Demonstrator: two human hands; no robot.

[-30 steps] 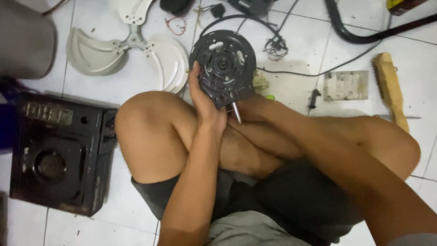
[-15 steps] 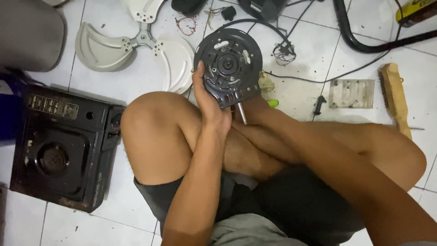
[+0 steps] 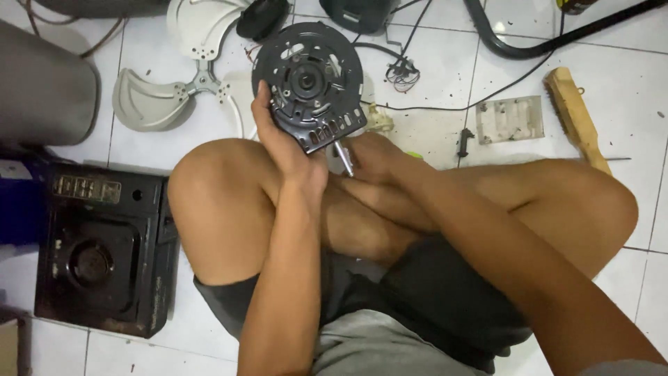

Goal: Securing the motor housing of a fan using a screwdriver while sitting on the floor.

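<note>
Left hand: fingers are wrapping the rim of the black fan motor housing, tilting its face up toward the camera, above the crossed legs.
Right hand: fingers are closing around a metal screwdriver shaft, whose tip is pointing at the housing's lower edge.
Open room: white fan blades are lying near on the left, a black stove beside the knee, a wooden brush well apart on the right.

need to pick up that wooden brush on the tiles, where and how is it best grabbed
Grip the wooden brush across its narrow width near the middle, coming straight down from above. It lies flat on the white tiled floor, a long slim block angled away, so fingers fit on its two long sides. Both are free: the small grey plate lies apart on one side, bare tile on the other.
</note>
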